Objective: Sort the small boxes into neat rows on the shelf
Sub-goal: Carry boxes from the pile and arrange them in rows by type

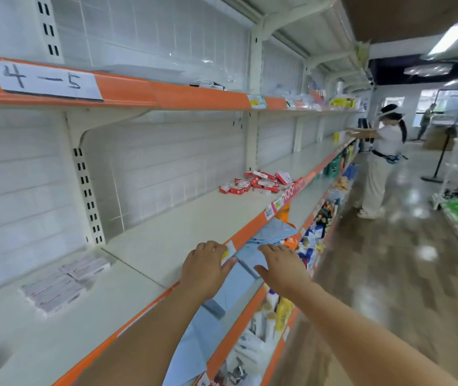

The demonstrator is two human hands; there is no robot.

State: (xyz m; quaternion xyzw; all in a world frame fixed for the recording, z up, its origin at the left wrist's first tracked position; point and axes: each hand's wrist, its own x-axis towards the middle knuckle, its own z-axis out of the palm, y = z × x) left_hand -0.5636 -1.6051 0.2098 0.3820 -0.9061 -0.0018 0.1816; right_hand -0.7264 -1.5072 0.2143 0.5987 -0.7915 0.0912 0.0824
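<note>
Head view, left side first: blurred pale flat cartons (63, 282) sit in tidy rows on the cream metal shelf (166, 240), and the left hand (205, 270) is out over its orange front edge, fingers relaxed, gripping nothing. Beside it, the right hand (282, 267) reaches out flat and released above blue folded cloths (273, 232). Further right, well apart from both hands, the small red-and-white boxes (261, 181) lie in a loose jumble on the same shelf
</note>
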